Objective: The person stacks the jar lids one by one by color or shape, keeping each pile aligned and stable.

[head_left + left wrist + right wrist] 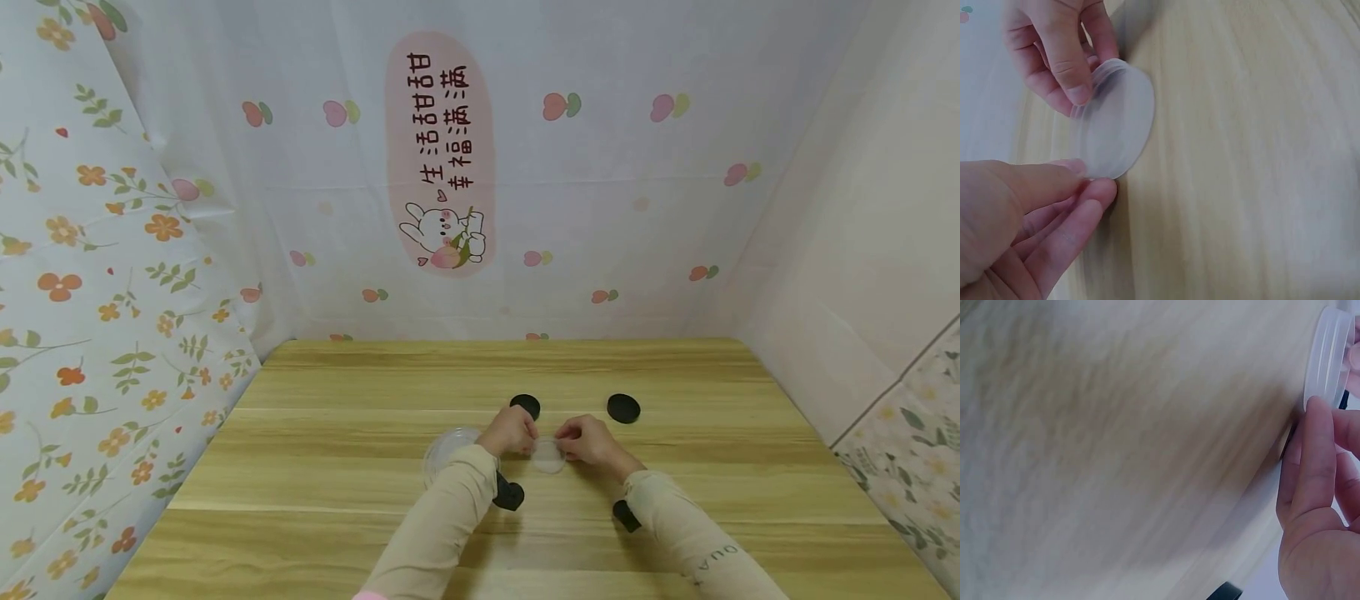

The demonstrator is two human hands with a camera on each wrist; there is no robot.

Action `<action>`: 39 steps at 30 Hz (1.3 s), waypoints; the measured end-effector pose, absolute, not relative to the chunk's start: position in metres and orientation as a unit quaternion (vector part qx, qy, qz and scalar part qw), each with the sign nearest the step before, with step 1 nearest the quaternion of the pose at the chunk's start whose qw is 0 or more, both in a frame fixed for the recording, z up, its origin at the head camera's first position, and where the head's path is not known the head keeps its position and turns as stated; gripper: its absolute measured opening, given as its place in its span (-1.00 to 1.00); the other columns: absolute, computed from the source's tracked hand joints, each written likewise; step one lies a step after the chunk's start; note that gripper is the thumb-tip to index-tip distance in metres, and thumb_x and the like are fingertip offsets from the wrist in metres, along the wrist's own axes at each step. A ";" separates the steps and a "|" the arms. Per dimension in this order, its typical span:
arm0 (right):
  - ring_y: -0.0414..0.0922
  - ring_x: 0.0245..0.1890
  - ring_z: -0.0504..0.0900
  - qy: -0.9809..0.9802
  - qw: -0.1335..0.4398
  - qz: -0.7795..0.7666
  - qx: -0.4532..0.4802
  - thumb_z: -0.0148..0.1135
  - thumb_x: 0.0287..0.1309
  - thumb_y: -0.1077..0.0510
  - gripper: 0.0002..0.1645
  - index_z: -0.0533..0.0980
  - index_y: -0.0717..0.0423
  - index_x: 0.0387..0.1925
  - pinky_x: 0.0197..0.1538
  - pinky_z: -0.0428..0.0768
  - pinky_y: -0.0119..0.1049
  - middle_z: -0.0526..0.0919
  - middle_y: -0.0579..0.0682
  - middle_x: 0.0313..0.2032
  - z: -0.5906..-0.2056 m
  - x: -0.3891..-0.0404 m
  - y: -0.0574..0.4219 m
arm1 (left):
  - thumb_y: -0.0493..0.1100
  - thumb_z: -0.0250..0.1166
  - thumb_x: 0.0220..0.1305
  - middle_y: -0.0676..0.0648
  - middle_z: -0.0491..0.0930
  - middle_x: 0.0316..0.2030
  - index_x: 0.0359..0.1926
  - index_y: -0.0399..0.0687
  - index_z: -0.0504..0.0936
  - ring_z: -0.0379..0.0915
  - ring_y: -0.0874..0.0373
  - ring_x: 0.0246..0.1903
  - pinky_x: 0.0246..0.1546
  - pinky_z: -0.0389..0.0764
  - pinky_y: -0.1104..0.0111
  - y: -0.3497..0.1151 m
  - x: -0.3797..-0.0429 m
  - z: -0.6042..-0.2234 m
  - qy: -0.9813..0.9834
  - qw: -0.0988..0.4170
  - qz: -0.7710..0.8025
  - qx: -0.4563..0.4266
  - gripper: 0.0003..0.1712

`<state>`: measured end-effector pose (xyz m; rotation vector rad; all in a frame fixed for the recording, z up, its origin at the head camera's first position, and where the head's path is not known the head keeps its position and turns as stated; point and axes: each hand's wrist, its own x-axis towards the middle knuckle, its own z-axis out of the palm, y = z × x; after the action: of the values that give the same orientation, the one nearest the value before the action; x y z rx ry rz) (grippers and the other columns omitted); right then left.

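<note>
A round, translucent plastic lid (549, 457) with a ridged rim is held tilted between both hands above the tabletop. My left hand (510, 431) pinches one edge of it between thumb and fingers, as the left wrist view shows at the lid (1119, 119). At the opposite edge, my right hand (590, 440) grips it with thumb and fingertips. The right wrist view has the lid (1325, 356) nearly side-on, above the right hand (1316, 481). Just beyond the left hand lies a black disc (527, 406), partly hidden by that hand.
A second black disc (623, 408) lies beyond the right hand. Clear round plastic pieces (442, 450) lie left of the left forearm, partly covered by its sleeve. Black wrist devices (509, 495) hang under both forearms. Patterned cloth (600, 192) hangs behind the wooden table (337, 467).
</note>
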<state>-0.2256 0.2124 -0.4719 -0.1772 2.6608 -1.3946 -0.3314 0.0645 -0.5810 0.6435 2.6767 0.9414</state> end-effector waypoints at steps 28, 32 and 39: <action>-0.22 -0.56 0.50 0.874 0.044 -0.485 0.004 0.16 0.01 0.38 -0.87 0.55 0.39 -0.36 -0.47 0.55 -0.39 0.55 0.03 -0.52 -0.475 -0.229 0.227 | -0.42 0.23 0.04 -0.12 0.56 -0.69 -0.49 -0.36 0.60 0.50 0.16 -0.74 -0.75 0.42 0.56 0.063 -0.235 -0.468 0.870 0.047 0.479 0.106 -0.95; -0.19 -0.51 0.51 0.866 0.048 -0.497 0.001 0.15 0.00 0.41 -0.86 0.53 0.43 -0.34 -0.43 0.56 -0.36 0.56 0.06 -0.49 -0.475 -0.226 0.227 | -0.41 0.24 0.03 -0.13 0.56 -0.68 -0.47 -0.38 0.61 0.51 0.15 -0.72 -0.73 0.43 0.56 0.063 -0.234 -0.470 0.866 0.048 0.486 0.107 -0.95; -0.12 -0.45 0.54 0.865 0.021 -0.501 0.000 0.14 0.00 0.43 -0.86 0.53 0.45 -0.34 -0.42 0.57 -0.31 0.59 0.14 -0.44 -0.473 -0.222 0.228 | -0.41 0.24 0.01 -0.07 0.57 -0.66 -0.45 -0.34 0.63 0.51 0.14 -0.71 -0.74 0.43 0.54 0.061 -0.234 -0.467 0.853 0.049 0.506 0.118 -0.95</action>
<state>-0.2215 0.2278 -0.4730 -0.0005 2.6821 -1.5535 -0.2341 0.0610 -0.4673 0.3590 2.5990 1.5429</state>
